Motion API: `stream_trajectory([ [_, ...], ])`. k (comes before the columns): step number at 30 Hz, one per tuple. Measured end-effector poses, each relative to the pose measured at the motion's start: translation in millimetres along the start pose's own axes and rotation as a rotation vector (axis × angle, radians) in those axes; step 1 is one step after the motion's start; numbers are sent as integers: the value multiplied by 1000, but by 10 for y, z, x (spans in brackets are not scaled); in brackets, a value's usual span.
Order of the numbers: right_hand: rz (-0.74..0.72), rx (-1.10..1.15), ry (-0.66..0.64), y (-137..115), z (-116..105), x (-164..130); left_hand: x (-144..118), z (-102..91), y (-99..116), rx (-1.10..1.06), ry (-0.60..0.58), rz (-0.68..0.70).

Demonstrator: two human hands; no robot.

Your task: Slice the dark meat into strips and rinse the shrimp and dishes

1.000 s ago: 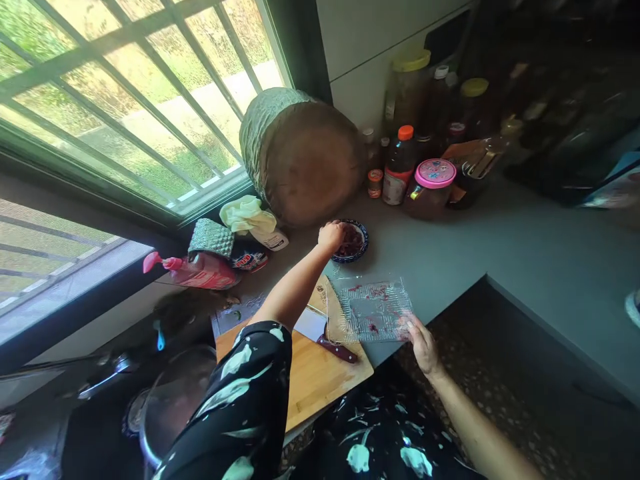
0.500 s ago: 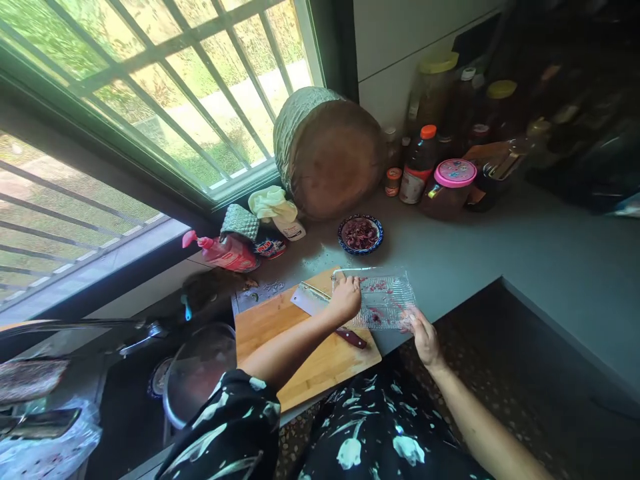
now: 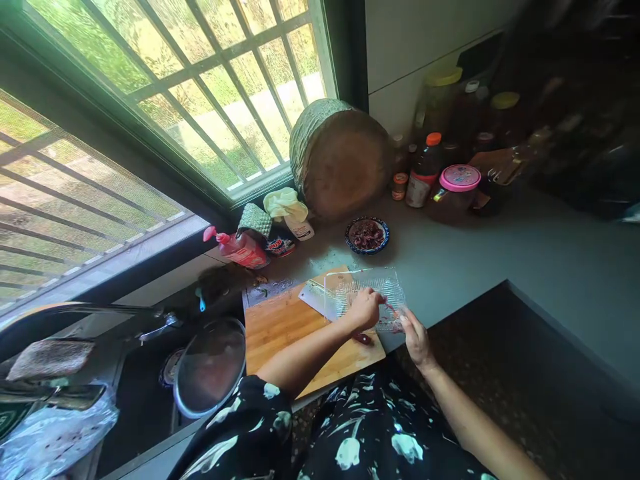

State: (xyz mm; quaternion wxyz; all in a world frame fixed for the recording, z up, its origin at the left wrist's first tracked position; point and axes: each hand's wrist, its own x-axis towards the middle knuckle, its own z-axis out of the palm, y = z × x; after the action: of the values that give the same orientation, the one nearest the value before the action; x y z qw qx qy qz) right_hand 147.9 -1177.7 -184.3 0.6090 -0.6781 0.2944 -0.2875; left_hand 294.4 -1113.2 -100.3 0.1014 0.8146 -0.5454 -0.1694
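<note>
A clear plastic tray (image 3: 363,281) with ribbed sides is tilted above the cutting board. My right hand (image 3: 416,340) grips its near right corner, fingers closed on the rim. Inside the tray, my left hand (image 3: 365,309) is closed, its fingertips at a thin dark-red scrap of meat (image 3: 392,308). Below the tray lies a cleaver (image 3: 316,297) on the wooden cutting board (image 3: 275,327), its dark handle partly covered by my left forearm. Beyond the tray stands a blue-patterned bowl (image 3: 367,235) full of chopped dark-red meat.
A large round pot (image 3: 345,163) leans by the barred window. Along the wall are a pink pump bottle (image 3: 245,250), a dark bottle with an orange cap (image 3: 423,177) and a pink-lidded jar (image 3: 460,183). Left of the board, a sink holds a lidded pan (image 3: 213,367); a faucet reaches over it.
My left hand has moved from the tray's left edge rightward into it, down to the scraps near my right hand. The tray has shifted slightly left. The view has turned a little left.
</note>
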Motion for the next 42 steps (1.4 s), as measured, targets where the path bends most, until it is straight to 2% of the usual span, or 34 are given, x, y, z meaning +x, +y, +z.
stream_trajectory([
  [3, 11, -6, -5, -1, -4, -4, -145, -117, 43, -122, -209, 99],
  [4, 3, -4, -6, 3, -10, -6, -183, -181, 35, -137, -243, 102],
  [5, -5, -1, -11, 8, -17, -9, -216, -250, 15, -127, -229, 76],
  [8, -5, 8, -30, 25, -41, -21, -300, -413, -95, 64, -31, -127],
  [9, 1, 7, -33, 26, -48, -24, -328, -434, -131, 135, -20, -185],
  [13, -9, -20, -27, -9, -54, -35, -438, -335, -182, 212, -243, -250],
  [16, -22, -29, -32, -46, -26, -45, -460, -189, -130, 116, -249, -259],
  [21, -27, -13, -60, -23, 78, -80, -381, -74, -31, -73, -246, -145],
  [27, -15, 35, -81, -66, 167, -112, -283, -166, -23, -180, -258, -15],
  [30, -24, 54, -106, -181, 165, -112, -236, -228, -74, -97, -146, -46],
  [33, -47, 74, -138, -246, 168, -104, -193, -228, -87, -26, -32, 42],
  [35, -42, 64, -123, -233, 182, -98, -173, -198, -62, 0, -73, 119],
  [38, -22, 51, -103, -172, 208, -92, -170, -165, -2, 37, -165, 162],
  [42, -33, 50, -112, -137, 225, -90, -213, -210, 54, 17, -272, 232],
])
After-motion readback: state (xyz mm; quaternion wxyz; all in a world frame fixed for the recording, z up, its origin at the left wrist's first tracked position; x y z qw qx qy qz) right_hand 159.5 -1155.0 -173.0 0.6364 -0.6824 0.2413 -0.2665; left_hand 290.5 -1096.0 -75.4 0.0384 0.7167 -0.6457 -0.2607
